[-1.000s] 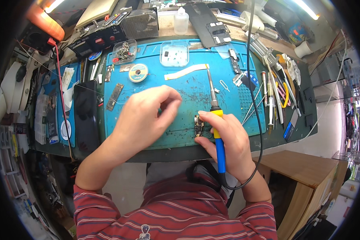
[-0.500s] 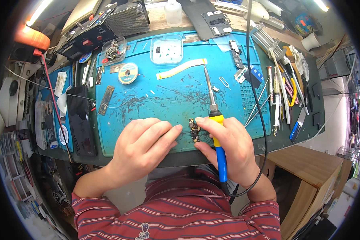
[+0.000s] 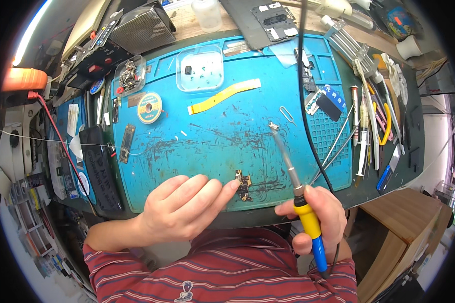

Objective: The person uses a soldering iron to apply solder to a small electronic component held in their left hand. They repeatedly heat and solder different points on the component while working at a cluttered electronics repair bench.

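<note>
A small black circuit board (image 3: 243, 185) with gold and silver parts lies near the front edge of the blue work mat (image 3: 207, 151). My left hand (image 3: 187, 204) is at its left side, fingers curled together, with the index fingertip at the board's edge. Whatever those fingers pinch, if anything, is hidden. My right hand (image 3: 323, 217) grips a soldering iron (image 3: 308, 220) by its yellow and blue handle. Blurred by motion, the iron's shaft points up and left, its tip at a tiny silvery metal part (image 3: 273, 125) on the mat.
A flat yellow-and-white ribbon cable (image 3: 222, 97), a solder spool (image 3: 149, 108) and a clear tray (image 3: 199, 68) of tiny parts lie farther back. The iron's black cord (image 3: 308, 116) crosses the mat's right side. Tweezers (image 3: 333, 144) and other tools lie at right, a dark phone panel (image 3: 98, 166) at left.
My right hand has moved right, away from the circuit board, carrying the soldering iron. Its tip has gone from the ribbon cable's end to the tiny metal part. The whole view has shifted slightly.
</note>
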Available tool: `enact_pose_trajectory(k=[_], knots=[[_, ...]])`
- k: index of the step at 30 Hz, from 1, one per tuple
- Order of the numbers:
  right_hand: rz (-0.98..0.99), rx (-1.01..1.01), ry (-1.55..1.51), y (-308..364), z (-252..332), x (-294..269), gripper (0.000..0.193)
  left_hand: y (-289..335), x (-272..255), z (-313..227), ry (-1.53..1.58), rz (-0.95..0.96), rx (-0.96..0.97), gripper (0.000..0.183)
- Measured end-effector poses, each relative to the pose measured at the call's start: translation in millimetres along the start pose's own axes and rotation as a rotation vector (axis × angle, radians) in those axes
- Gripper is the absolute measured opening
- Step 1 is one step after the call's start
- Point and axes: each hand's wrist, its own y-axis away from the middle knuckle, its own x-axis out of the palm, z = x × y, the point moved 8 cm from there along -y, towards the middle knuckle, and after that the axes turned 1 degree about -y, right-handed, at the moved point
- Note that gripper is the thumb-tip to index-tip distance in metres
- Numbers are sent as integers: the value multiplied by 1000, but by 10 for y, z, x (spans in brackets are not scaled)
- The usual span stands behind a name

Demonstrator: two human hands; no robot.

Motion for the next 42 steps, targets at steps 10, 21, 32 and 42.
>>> enact_pose_trajectory(k=[10, 21, 32, 42], knots=[[-67, -55, 78, -100, 10, -34, 50, 9, 36, 9, -12, 22, -7, 40], [58, 25, 6, -143, -29, 97, 56, -11, 25, -8, -31, 48, 14, 36], [-244, 164, -126, 20, -51, -228, 32, -22, 24, 5, -17, 43, 3, 31], [-324, 219, -187, 7, -171, -147, 17, -14, 14, 13, -14, 32, -6, 28]])
